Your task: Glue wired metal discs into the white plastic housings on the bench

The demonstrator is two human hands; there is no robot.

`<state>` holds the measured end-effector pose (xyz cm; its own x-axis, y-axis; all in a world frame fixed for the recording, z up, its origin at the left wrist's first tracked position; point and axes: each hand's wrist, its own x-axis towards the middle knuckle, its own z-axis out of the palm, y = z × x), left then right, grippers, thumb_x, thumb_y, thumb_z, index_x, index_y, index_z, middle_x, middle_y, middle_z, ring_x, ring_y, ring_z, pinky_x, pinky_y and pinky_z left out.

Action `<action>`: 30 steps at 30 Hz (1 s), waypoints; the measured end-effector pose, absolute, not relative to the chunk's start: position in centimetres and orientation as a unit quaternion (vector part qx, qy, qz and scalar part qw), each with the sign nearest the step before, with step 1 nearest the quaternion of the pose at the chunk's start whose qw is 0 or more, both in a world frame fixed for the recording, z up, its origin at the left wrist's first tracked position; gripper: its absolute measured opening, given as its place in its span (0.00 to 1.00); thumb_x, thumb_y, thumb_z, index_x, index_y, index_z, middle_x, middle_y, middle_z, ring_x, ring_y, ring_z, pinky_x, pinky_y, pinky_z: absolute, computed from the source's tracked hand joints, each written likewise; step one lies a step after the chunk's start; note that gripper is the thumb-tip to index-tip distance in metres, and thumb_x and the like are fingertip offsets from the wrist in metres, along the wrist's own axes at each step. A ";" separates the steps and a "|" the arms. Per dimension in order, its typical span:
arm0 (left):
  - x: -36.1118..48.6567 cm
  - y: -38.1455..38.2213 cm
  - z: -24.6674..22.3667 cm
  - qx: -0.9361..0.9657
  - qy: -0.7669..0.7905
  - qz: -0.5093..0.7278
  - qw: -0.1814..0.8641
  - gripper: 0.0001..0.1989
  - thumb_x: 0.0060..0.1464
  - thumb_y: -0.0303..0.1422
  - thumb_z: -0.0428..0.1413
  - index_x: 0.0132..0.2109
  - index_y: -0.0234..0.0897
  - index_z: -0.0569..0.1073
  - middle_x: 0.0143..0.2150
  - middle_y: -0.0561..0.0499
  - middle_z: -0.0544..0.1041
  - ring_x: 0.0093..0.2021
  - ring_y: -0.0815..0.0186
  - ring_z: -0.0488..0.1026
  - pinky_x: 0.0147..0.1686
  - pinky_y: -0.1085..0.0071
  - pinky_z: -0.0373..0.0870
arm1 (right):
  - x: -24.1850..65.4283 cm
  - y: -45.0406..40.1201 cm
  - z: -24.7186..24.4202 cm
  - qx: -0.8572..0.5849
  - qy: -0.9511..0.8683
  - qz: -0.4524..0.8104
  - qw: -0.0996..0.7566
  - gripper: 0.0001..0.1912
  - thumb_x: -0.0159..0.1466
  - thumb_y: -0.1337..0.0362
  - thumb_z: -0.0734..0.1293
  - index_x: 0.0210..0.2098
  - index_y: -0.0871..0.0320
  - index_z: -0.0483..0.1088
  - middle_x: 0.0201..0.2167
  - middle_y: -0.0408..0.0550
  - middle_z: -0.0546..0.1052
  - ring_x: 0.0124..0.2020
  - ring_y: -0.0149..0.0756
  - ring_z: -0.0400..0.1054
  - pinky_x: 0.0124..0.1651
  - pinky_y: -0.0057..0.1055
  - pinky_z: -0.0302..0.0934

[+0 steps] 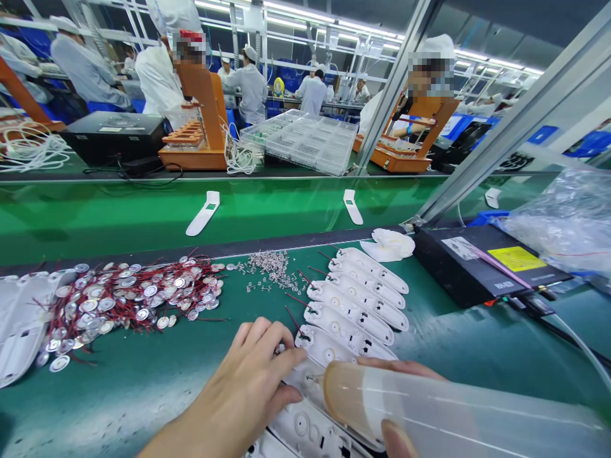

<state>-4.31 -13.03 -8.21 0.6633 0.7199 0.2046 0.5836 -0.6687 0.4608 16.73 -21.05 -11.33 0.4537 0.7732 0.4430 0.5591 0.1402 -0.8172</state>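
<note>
My left hand (260, 375) is closed at the near left end of a white plastic shell (305, 376), thumb and index finger around that end. My right hand (398, 440) grips a wide translucent tube (458, 407) with a brownish end, which leans over the same shell. The tube hides the shell's right part and much of that hand. Beyond them lies a row of similar white shells (353, 299), insides up, several with thin red wires at their left ends. Another shell (305, 423) sits nearer to me, partly under the tube.
Left are piled metal discs with red wires (143, 289), small screws (272, 267) and larger white housings (23, 331). A black control box (482, 261) with cables stands right. White parts (205, 213) lie on the green belt (286, 216). Beyond it are orange fixtures (200, 114) and co-workers.
</note>
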 end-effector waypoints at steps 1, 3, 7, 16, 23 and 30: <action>-4.3 -13.0 -8.2 0.894 0.364 0.188 0.182 0.26 0.42 0.18 0.65 0.46 0.43 0.68 0.41 0.53 0.68 0.39 0.62 0.61 0.36 0.67 0.56 | 16.2 -20.9 -11.4 -0.657 -0.505 0.090 0.553 0.25 0.52 0.48 0.68 0.43 0.56 0.65 0.29 0.48 0.75 0.29 0.45 0.71 0.31 0.38 0.68; -4.3 -13.0 -8.1 0.894 0.364 0.184 0.183 0.25 0.42 0.18 0.65 0.46 0.42 0.68 0.41 0.53 0.68 0.39 0.62 0.61 0.36 0.67 0.56 | 14.8 -20.5 -11.3 -0.667 -0.484 0.064 0.563 0.26 0.56 0.45 0.65 0.46 0.57 0.64 0.29 0.49 0.74 0.30 0.44 0.70 0.33 0.37 0.68; -4.2 -13.0 -7.9 0.895 0.362 0.179 0.187 0.25 0.43 0.19 0.65 0.47 0.41 0.68 0.41 0.52 0.68 0.40 0.61 0.61 0.36 0.66 0.56 | 12.5 -19.2 -10.5 -0.682 -0.441 -0.005 0.584 0.30 0.59 0.40 0.59 0.47 0.59 0.64 0.30 0.50 0.73 0.33 0.44 0.69 0.35 0.36 0.66; -4.3 -13.1 -8.2 0.891 0.363 0.196 0.190 0.25 0.43 0.20 0.66 0.47 0.43 0.68 0.41 0.53 0.68 0.40 0.61 0.61 0.37 0.66 0.55 | 11.3 -19.2 -9.4 -0.701 -0.424 -0.045 0.573 0.23 0.62 0.43 0.57 0.43 0.55 0.66 0.23 0.44 0.70 0.22 0.38 0.61 0.27 0.33 0.60; -4.4 -13.1 -8.0 0.896 0.365 0.177 0.180 0.25 0.44 0.20 0.65 0.47 0.42 0.68 0.42 0.52 0.67 0.40 0.61 0.61 0.37 0.66 0.54 | 14.1 -19.8 -10.3 -0.700 -0.483 -0.018 0.526 0.25 0.58 0.40 0.59 0.38 0.55 0.63 0.26 0.48 0.73 0.25 0.43 0.65 0.31 0.39 0.61; -4.3 -13.2 -7.9 0.901 0.362 0.167 0.174 0.23 0.45 0.21 0.65 0.47 0.42 0.68 0.42 0.52 0.67 0.39 0.61 0.61 0.36 0.66 0.55 | 15.3 -19.5 -10.2 -0.647 -0.555 0.018 0.523 0.23 0.58 0.43 0.61 0.39 0.57 0.62 0.28 0.50 0.74 0.27 0.42 0.69 0.31 0.37 0.64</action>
<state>-4.28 -13.21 -7.93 0.6828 0.7095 0.1742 0.5936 -0.6778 0.4339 15.33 -19.50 -10.18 0.3837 0.7367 0.5568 0.6992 0.1621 -0.6963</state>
